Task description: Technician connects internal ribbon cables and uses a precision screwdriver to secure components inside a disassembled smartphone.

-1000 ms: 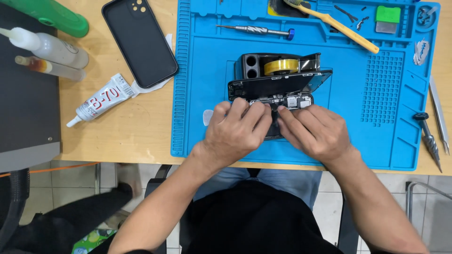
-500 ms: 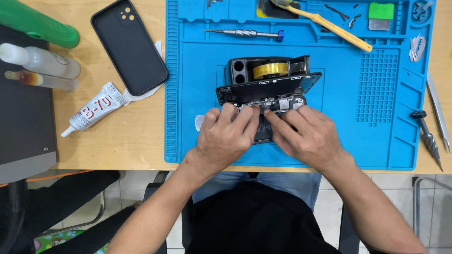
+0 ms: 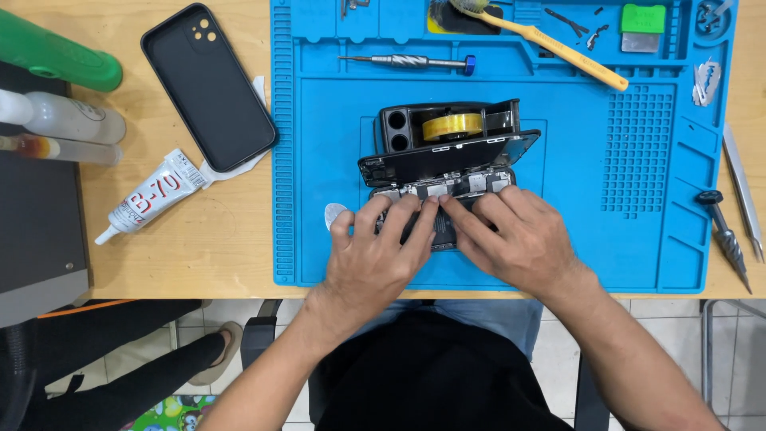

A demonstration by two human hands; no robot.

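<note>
Far left, a green cylinder [image 3: 56, 57] lies over a clear squeeze bottle [image 3: 68, 118], with a dark slab [image 3: 36, 199] at the table edge. Next right, on bare wood, a glue tube [image 3: 152, 195] points near-left; a black phone case [image 3: 209, 86] lies face down beside it. Blue work mat [image 3: 335, 263] begins here. At its near middle, the opened phone [image 3: 447, 187] lies flat with its screen [image 3: 451, 156] hinged up and leaning on a black tape dispenser [image 3: 447, 124]. Left hand [image 3: 375, 255] rests on the phone body, fingers curved down and pressing into the exposed interior, not clenched; whether they pinch a part I cannot tell. A small pale pick [image 3: 335, 214] sits just beside its thumb. Right hand [image 3: 519, 239] meets it fingertip to fingertip over the same spot, fingers bent, bearing down. Far side of mat: screwdriver [image 3: 403, 61], yellow-handled brush [image 3: 558, 48], green block [image 3: 642, 20]. Far right, off the mat, a drill-like bit [image 3: 722, 231] and tweezers [image 3: 742, 191]. Risks, as I judge: the propped screen could slip off the dispenser if the body is nudged, straining its flex cables; heavy finger pressure could bend a connector.
</note>
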